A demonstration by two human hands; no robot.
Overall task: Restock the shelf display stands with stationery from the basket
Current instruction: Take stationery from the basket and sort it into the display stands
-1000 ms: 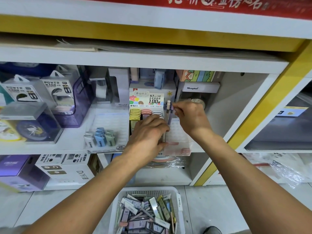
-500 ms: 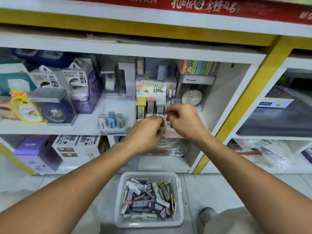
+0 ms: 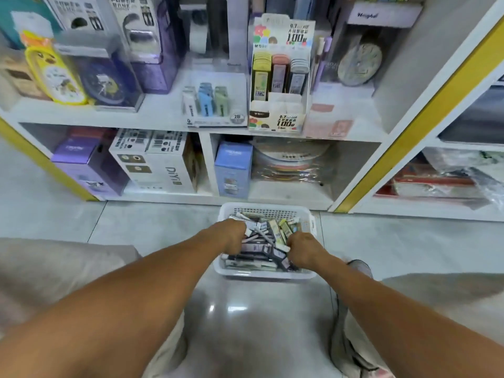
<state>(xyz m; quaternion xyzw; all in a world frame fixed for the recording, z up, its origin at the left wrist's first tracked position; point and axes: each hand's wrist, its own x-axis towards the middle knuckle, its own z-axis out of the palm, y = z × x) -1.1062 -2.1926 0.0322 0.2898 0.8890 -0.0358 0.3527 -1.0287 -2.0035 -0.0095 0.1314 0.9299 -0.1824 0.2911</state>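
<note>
Both hands down in the basket (image 3: 266,273) on the floor, right in front of the shelf. Left hand (image 3: 231,235) buried in the packs (image 3: 259,248) on the left side, right hand (image 3: 301,248) on the right side, knuckles up, fingers curled into the pile. Can't tell whether either actually has a pack pinched yet, fingertips hidden under the jumble.

Packs lying every which way, most with the long axis running roughly left to right or on a diagonal, so probably needs a turn to stand upright before slotting in.

Display stand (image 3: 281,77) straight ahead and up from the basket, on the middle shelf, slightly toward the right. Right hand looks a touch nearer for the lift. Front pockets of the stand look low, so likely the spot to fill.
</note>
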